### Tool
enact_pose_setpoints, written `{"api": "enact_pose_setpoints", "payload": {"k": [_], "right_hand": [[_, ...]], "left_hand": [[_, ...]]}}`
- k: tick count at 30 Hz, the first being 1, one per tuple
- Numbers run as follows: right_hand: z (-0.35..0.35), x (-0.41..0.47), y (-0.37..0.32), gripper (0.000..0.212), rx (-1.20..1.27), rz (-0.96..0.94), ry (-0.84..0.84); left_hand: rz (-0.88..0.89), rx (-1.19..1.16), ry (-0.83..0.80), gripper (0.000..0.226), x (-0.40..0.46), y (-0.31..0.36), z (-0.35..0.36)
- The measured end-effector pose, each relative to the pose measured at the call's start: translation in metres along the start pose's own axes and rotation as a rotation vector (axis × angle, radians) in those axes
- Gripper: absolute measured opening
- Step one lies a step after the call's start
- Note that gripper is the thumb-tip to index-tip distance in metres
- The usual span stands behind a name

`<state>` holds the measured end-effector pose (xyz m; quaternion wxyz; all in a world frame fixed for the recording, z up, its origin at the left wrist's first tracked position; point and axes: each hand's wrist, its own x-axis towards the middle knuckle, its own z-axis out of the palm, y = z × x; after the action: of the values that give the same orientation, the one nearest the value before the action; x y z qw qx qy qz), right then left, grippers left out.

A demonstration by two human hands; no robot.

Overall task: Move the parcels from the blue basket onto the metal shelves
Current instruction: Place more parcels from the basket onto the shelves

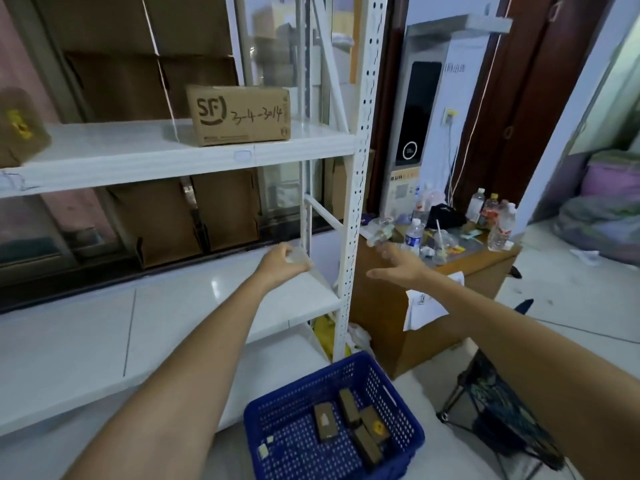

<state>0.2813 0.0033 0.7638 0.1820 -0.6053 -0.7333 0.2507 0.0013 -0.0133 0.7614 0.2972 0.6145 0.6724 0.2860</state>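
The left hand (282,263) pinches a small pale parcel (298,258) over the shelf's (173,306) right edge; the right hand (398,268) is spread, empty.

The brown box (19,128) on the upper shelf (138,157) is cut by the left edge. What the left hand (282,263) pinches is blurred. Small parcels (349,420) in the blue basket (332,424) carry unreadable labels.

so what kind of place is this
Probably a small parcel pickup or storage room. White metal shelves hold a cardboard box with a handwritten code, a blue basket on the floor holds small parcels, and a cluttered desk stands beside them.
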Motion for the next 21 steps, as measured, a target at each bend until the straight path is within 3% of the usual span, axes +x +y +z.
{"api": "enact_pose_setpoints", "payload": {"k": [5,10,21], "right_hand": [[0.020,0.049,0.038,0.077,-0.020,0.052,-0.071],[0.046,0.084,0.070,0.092,-0.011,0.040,-0.154],[0.081,0.156,0.136,0.080,0.057,-0.035,-0.414]], "left_hand": [[-0.056,0.022,-0.048,0.075,0.046,-0.020,0.048],[-0.106,0.051,-0.060,0.071,0.073,-0.035,0.082],[-0.281,0.043,0.002,0.069,0.109,-0.051,0.157]]}}
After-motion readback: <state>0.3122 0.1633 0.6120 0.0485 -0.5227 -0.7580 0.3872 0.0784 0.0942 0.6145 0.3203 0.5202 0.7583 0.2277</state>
